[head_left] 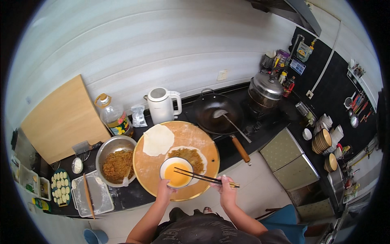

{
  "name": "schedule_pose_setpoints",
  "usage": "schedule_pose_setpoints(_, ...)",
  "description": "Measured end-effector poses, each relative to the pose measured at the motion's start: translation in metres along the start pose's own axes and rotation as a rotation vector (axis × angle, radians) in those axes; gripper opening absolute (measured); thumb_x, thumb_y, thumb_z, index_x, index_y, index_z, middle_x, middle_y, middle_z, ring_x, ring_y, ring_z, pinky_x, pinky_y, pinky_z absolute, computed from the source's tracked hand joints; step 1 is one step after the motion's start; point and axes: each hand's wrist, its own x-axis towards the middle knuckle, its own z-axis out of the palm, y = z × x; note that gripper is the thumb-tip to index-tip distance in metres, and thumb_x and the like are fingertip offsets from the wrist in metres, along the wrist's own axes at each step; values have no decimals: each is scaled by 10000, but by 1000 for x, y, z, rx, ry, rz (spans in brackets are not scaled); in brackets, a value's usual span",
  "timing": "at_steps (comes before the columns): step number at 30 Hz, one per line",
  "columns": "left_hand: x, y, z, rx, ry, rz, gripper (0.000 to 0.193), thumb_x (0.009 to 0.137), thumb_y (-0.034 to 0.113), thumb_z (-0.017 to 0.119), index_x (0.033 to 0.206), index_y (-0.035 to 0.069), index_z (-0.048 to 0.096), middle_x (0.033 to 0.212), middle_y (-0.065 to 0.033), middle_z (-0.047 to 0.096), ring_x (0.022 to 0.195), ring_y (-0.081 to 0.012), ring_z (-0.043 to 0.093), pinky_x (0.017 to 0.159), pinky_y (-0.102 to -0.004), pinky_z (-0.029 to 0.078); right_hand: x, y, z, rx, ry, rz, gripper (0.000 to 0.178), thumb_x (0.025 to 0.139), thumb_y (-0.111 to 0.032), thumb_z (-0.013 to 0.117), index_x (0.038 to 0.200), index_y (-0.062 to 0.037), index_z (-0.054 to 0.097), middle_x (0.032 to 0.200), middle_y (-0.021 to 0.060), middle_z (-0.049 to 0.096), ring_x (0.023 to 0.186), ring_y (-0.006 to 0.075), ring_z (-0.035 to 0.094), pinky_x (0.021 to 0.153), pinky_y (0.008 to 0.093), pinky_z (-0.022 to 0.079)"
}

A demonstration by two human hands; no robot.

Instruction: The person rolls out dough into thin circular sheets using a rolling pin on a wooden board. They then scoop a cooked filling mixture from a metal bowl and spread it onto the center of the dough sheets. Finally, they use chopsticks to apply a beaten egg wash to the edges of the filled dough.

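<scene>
My left hand (165,189) grips the rim of a white bowl (162,167) holding beaten egg (176,175). In my right hand (226,188) is a pair of dark chopsticks (207,179), their tips over the egg. Beneath, partly hidden by the bowl, a round sheet of dough (204,157) spread with brown filling (191,156) lies on a round wooden board (142,171). A second, bare dough sheet (158,140) rests at the board's far left.
Left of the board stands a metal bowl (104,147) of brown filling with a spatula, then a floured tray (97,199) with a rolling pin (87,195). Behind are an oil bottle (115,116) and white kettle (160,107). A wok (207,110) with a ladle sits right, its handle jutting forward.
</scene>
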Motion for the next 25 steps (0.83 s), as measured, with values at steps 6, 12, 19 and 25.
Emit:
schedule_pose_setpoints(6,-23,-20,36,-67,-4,-4,427,766,268,425,1136,55,434,1048,-115,560,841,-232,557,586,-364,422,19,-21,-29,99,-41,173,203,913,-241,476,898,-39,494,816,88,575,664,192,624,658,356,557)
schedule_pose_setpoints(12,-41,-53,44,-86,152,48,412,777,244,424,1150,68,429,1061,-125,557,810,-266,573,618,-402,457,30,-31,-54,43,-129,188,205,908,-221,486,926,-16,483,832,97,572,667,219,628,664,367,558)
schedule_pose_setpoints(19,-74,-58,44,-97,217,85,443,780,214,424,1194,66,368,1038,-128,535,824,-268,564,606,-407,473,30,-18,-49,68,-123,428,213,878,-290,539,894,-79,510,787,47,564,649,168,585,692,366,534)
schedule_pose_setpoints(25,-92,-49,35,-162,180,132,568,787,182,429,1317,82,251,1125,-163,468,835,-260,547,626,-380,518,24,-5,-39,8,-193,471,217,870,-319,550,883,-104,528,790,29,574,677,151,575,719,366,518)
